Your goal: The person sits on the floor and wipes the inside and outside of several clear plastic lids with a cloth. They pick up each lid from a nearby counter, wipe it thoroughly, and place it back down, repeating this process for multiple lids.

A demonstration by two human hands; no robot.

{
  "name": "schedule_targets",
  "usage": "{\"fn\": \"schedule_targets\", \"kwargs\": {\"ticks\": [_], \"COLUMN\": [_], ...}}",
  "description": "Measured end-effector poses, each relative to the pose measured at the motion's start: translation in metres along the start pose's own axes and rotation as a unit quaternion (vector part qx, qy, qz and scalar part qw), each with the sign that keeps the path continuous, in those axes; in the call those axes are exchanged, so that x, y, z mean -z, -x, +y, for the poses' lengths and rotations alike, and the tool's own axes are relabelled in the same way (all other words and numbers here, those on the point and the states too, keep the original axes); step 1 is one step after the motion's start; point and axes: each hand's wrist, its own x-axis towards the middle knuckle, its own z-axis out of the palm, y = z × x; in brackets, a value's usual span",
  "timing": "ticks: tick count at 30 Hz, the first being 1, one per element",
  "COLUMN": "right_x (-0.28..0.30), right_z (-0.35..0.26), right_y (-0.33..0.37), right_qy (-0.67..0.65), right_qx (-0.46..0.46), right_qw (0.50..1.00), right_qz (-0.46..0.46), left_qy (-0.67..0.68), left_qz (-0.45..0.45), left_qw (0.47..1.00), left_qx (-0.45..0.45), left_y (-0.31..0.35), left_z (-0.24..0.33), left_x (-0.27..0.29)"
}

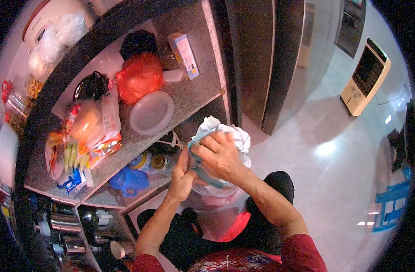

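In front of my lap, both hands are on a round clear container (208,189) with a teal rim, blurred by motion. My left hand (182,179) grips its near left side, thumb pressed against the edge. Across the top lies my right hand (219,156), fingers bent over the teal part and pressing on it. Crumpled white material (238,137), cloth or thin plastic, bunches up beyond and right of my right hand. What lies under my right palm is hidden. A pink-red thing (232,224) shows below the container, between my dark-clad knees.
On the stone shelf to the left are a red plastic bag (139,78), a pale oval lid or dish (151,113), a small box (184,55) and food packets (83,131). Lower down sit a blue container (129,180) and jars. An air cooler (365,77) stands far right.
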Motion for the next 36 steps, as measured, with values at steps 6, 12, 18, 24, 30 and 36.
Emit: {"fn": "schedule_targets", "kwargs": {"ticks": [6, 12, 18, 24, 30, 36], "right_x": [0.013, 0.008, 0.013, 0.004, -0.004, -0.026], "right_z": [0.017, 0.036, 0.035, 0.013, 0.011, 0.034], "right_y": [-0.013, 0.009, 0.032, 0.015, 0.003, 0.016], "right_qy": [-0.146, -0.288, -0.299, -0.218, -0.219, -0.332], "right_qx": [-0.048, -0.112, -0.216, -0.069, -0.013, -0.258], "right_qw": [0.986, 0.947, 0.921, 0.97, 0.965, 0.907], "right_qz": [-0.07, -0.089, -0.128, -0.087, -0.141, -0.008], "left_qy": [0.053, 0.152, 0.164, 0.114, 0.094, 0.203], "left_qz": [-0.043, -0.054, -0.034, -0.105, -0.085, 0.033], "left_qw": [0.993, 0.982, 0.976, 0.967, 0.975, 0.978], "left_qx": [0.099, 0.102, 0.135, 0.201, 0.182, 0.044], "left_y": [0.021, 0.032, 0.033, 0.036, 0.043, 0.037], "left_z": [0.027, 0.037, 0.042, 0.034, 0.027, 0.032], "left_x": [0.013, 0.031, 0.034, 0.029, 0.03, 0.029]}}
